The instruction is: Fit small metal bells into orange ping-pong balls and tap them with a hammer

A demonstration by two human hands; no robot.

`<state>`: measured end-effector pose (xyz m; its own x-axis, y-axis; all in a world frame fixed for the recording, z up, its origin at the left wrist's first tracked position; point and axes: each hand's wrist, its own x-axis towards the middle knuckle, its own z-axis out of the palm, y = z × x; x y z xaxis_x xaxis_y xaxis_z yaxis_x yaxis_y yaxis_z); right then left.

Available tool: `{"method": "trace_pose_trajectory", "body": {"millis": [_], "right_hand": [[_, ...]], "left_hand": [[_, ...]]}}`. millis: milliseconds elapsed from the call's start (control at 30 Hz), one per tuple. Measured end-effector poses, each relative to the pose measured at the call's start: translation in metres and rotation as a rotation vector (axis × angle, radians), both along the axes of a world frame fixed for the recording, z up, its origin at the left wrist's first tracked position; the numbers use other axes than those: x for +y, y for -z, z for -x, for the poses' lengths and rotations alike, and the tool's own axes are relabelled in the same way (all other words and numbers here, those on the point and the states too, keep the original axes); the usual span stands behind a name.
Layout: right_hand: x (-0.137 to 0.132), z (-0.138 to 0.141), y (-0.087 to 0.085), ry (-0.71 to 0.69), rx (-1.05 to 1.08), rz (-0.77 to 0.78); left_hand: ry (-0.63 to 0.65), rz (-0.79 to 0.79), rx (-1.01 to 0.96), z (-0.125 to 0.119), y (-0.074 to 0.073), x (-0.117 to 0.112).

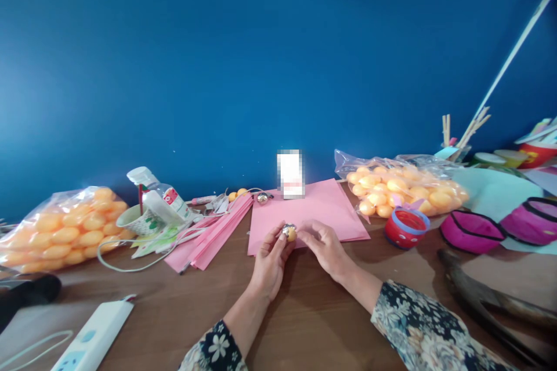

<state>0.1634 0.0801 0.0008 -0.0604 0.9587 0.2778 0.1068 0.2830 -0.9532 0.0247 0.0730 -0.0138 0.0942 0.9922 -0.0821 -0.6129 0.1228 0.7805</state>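
Observation:
Between the fingertips of my left hand (273, 261) is a small ball (289, 232), partly shiny silver and partly orange-yellow. My right hand (325, 248) is close on the ball's right side, thumb and fingers pinched together; whatever they may hold is too small to make out. Both hands are over the near edge of a stack of pink paper (331, 208). Another shiny silver ball (262, 198) lies at the back left of the paper. Just left of that, two plain orange balls (237, 194) rest near the wall.
Clear bags of orange balls stand left (65, 235) and right (400, 185). Folded pink strips (213, 235), a patterned cup (134, 219) and a bottle (172, 200) sit left. A red cup (405, 229) and magenta pouches (472, 232) are right. A power strip (93, 336) lies front left.

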Motion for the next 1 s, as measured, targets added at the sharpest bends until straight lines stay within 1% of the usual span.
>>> {"method": "trace_pose_trajectory", "body": {"millis": [267, 500, 733, 1000], "right_hand": [[-0.0009, 0.0017, 0.0004, -0.054, 0.047, 0.046], [-0.001, 0.0014, -0.0011, -0.05, 0.025, 0.055], [-0.0016, 0.0013, 0.0031, -0.066, 0.05, 0.1], [-0.0034, 0.0018, -0.0024, -0.079, 0.071, 0.116]], "left_hand": [[0.023, -0.03, 0.015, 0.0007, 0.0031, 0.0006], [0.025, -0.041, 0.015, 0.0006, 0.0028, 0.0], [0.021, -0.04, 0.024, 0.0002, 0.0015, 0.0001], [0.013, -0.037, 0.016, 0.0008, 0.0035, 0.0003]]}}
